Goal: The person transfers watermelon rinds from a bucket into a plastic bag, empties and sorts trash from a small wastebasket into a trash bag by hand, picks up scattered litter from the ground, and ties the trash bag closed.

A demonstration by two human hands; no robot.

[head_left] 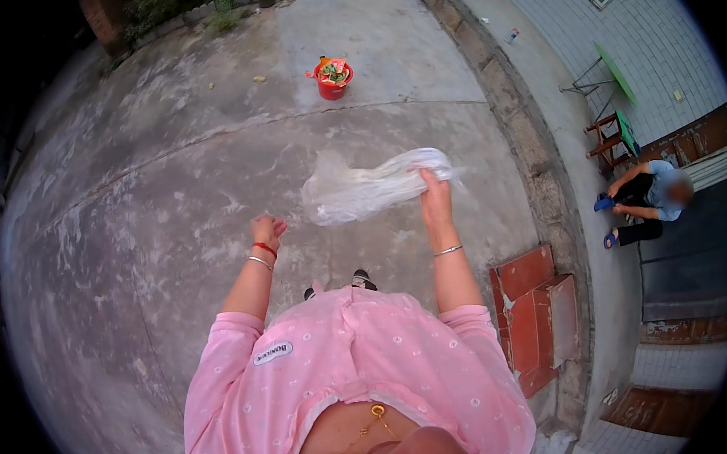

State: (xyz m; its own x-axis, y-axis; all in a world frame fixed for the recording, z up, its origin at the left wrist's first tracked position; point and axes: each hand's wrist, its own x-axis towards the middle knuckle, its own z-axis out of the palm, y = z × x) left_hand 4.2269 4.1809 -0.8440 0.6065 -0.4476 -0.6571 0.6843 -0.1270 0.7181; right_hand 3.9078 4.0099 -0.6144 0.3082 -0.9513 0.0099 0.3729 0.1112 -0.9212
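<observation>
A clear, crumpled plastic sheet or bag [370, 186] stretches out in the air to the left of my right hand [435, 198], which is closed on its right end. My left hand [268, 229], with a red band and a bracelet at the wrist, is raised near the sheet's left end but apart from it. Its fingers are curled, and whether anything small is between them cannot be made out. Beyond the sheet, a red bucket [333, 90] filled with colourful wrappers and green scraps stands on the concrete ground.
Red tiled steps [534, 317] are at the right beside a raised stone kerb [530, 147]. Farther right a person [654, 198] sits near a small stool [615, 141] and a green folding table [616, 74]. Plants [159, 9] grow at the upper left.
</observation>
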